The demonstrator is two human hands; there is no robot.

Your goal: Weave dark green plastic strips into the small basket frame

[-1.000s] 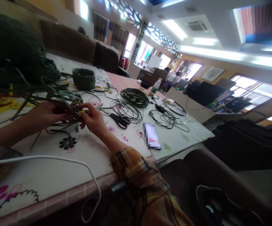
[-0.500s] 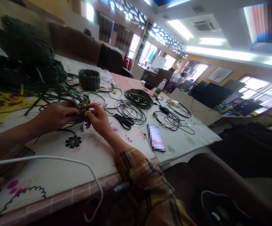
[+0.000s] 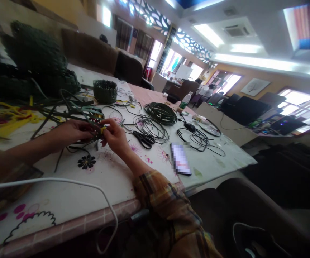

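Observation:
Both hands meet over a small weaving of dark green strips [image 3: 75, 108] with yellow in it, at the left of the table. My left hand [image 3: 75, 132] is closed around its near side, fingers pinching the strips. My right hand [image 3: 114, 135] pinches a yellow strip [image 3: 103, 129] at the right end of the weaving. Long loose green ends stick out to the left and upward. The fingers hide much of the woven part. Black scissors [image 3: 144, 139] lie just right of my right hand, and a small round green woven basket [image 3: 105, 91] stands behind.
A coil of green strip [image 3: 160, 114], looser loops [image 3: 198, 139], a phone [image 3: 180, 159] and a bottle [image 3: 185, 100] lie or stand to the right. Yellow strips [image 3: 17, 118] and a large dark green woven pile [image 3: 36, 57] are at left. A white cable [image 3: 63, 180] crosses in front.
The whole view has shifted slightly to the right and down. Both hands keep hold of the weaving, with small changes in finger position around the yellow strip.

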